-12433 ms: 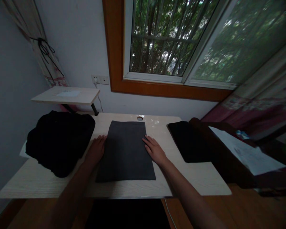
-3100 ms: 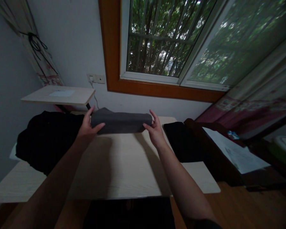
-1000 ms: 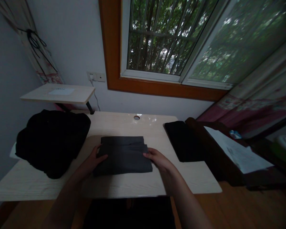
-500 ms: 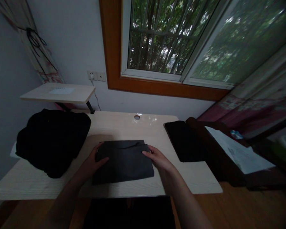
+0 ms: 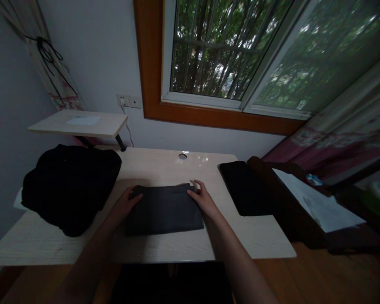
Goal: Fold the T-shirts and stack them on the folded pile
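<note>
The far left corner of the gray cloth (image 5: 166, 211) is pinched by the left hand (image 5: 125, 204), the far right corner by the right hand (image 5: 206, 202), thumbs on top. The gap seen along the far edge a moment ago has nearly been closed, so the fold seems neater. The cloth is set on the near middle of the table (image 5: 253, 242). Right of it, what looks like a green tub (image 5: 374, 202) is seen; its inside is hidden.

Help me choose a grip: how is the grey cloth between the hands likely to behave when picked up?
The grey cloth likely sags, being thin-looking fabric. Probably light too, lying flat. Held by one corner, it may unfold: layers show at its far edge.
</note>
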`<state>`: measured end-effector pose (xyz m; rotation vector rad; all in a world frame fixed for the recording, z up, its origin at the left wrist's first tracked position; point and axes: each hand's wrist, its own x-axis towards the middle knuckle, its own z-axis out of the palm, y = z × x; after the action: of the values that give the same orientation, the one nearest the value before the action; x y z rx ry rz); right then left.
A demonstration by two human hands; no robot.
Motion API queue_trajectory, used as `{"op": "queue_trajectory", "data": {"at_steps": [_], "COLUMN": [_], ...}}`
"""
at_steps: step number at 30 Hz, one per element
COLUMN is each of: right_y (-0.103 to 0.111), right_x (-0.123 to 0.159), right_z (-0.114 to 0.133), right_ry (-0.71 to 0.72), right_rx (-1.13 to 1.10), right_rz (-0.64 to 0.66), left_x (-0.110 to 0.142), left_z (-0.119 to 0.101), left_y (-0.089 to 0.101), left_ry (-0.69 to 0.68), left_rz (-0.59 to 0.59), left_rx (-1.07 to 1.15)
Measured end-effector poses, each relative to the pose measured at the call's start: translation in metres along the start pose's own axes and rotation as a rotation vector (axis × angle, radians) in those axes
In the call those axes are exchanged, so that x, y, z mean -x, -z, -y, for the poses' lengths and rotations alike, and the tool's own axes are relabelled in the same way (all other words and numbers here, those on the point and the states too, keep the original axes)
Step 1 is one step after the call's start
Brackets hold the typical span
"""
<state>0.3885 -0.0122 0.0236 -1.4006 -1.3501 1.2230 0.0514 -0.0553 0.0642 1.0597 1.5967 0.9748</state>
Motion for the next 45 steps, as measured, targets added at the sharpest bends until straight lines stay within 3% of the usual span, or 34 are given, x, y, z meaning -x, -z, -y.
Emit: {"op": "queue_trajectory", "data": {"at_steps": [6,9,11,14,18,27,32,39,45], "right_y": [0.003,0.006,0.009,0.012,0.007,-0.011,-0.007,-0.002,-0.005], "right_x": [-0.01,-0.017,-0.017,-0.013,-0.014,-0.042,-0.035,-0.019,-0.014], "right_z": [0.008,0.006,0.009,0.024,0.04,-0.003,-0.001,0.007,0.013], "right_ry": [0.182,0.188,0.17,0.192,0.264,0.29,0.317,0.242,0.164], "right_rx": [0.106,0.197,0.238,0.194,0.059,0.188,0.315,0.309,0.255], "right_rz": [0.012,-0.068,-0.046,0.015,-0.017,-0.115,-0.181,-0.117,-0.082], "left_x": [-0.005,-0.01,-0.013,-0.016,-0.025,-0.051,-0.043,-0.02,-0.011], "left_z": [-0.003,-0.002,0.0,0.002,0.006,0.03,0.023,0.003,-0.01], "left_y": [0.008,0.012,0.014,0.018,0.021,0.014,0.017,0.02,0.014], "left_ry": [-0.087,-0.173,-0.233,-0.297,-0.317,-0.2,-0.168,-0.134,-0.225], "left_rz": [0.011,-0.03,-0.053,-0.051,-0.094,-0.177,-0.093,0.051,0.079], "left_rx": [-0.102,-0.245,-0.334,-0.325,-0.234,-0.221,-0.236,-0.309,-0.416]}}
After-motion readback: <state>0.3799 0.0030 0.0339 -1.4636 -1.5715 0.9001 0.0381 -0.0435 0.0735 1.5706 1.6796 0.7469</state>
